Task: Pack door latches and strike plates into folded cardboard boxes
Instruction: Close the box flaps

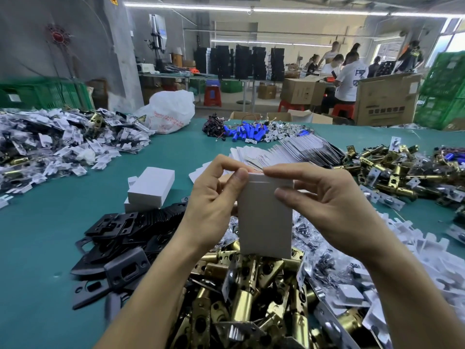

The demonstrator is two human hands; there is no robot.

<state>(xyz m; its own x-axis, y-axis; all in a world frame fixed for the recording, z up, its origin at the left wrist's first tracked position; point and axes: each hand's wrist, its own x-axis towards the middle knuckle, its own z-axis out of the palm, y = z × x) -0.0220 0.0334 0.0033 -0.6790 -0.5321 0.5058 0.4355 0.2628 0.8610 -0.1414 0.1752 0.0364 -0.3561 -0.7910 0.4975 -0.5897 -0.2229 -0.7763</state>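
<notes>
While the left hand [214, 195] and right hand [327, 197] both pinch the top flap [271, 178] of the white box [265, 222], held upright over the brass latches [251, 298] on the tabletop [50, 248], a crooked push may crumple that flap or spill the box.

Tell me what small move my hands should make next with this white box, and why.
Probably push the top flap fully home. The left hand and right hand both pinch the upright white box at its top edge, where a thin seam shows, so the flap looks not quite seated.
</notes>
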